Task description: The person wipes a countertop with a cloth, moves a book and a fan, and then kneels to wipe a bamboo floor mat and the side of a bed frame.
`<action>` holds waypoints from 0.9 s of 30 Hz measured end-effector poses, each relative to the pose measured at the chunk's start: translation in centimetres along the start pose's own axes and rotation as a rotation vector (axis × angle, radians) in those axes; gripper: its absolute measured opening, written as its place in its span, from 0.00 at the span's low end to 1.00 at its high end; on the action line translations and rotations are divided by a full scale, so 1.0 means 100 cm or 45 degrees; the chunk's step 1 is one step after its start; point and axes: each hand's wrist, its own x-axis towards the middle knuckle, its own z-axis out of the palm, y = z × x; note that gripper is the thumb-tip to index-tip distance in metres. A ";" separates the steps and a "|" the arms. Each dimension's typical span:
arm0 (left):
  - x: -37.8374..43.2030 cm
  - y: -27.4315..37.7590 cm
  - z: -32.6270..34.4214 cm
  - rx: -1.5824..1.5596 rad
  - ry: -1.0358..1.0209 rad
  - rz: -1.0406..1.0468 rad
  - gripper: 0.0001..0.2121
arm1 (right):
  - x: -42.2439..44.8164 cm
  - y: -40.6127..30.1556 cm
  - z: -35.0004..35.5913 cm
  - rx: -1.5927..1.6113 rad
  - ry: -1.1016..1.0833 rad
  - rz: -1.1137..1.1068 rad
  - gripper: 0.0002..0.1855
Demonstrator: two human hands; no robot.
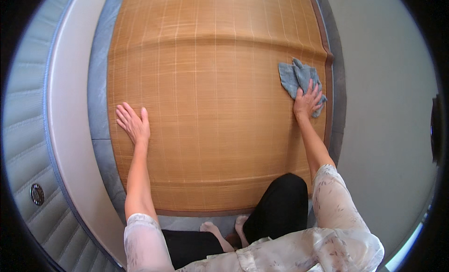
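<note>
A tan woven mat [210, 114], likely bamboo, with a brown fabric border lies spread on the floor before me. My right hand [308, 102] rests palm down on a crumpled grey-blue cloth [298, 77] near the mat's right edge, pressing it against the surface with fingers spread. Flat on the left part of the mat is my left hand [133, 122], fingers apart and holding nothing. A raised fold [224, 40] crosses the mat beyond both hands.
Grey floor tiles [100, 96] border the mat. Along the left runs a mattress [24, 138] with a pale side panel [68, 96]. A plain pale wall [382, 96] rises at the right. My knee [286, 198] is over the mat's near edge.
</note>
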 end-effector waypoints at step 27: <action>-0.132 -0.023 -0.057 0.033 -0.245 0.268 0.35 | 0.009 0.011 -0.008 -0.115 -0.197 -0.024 0.36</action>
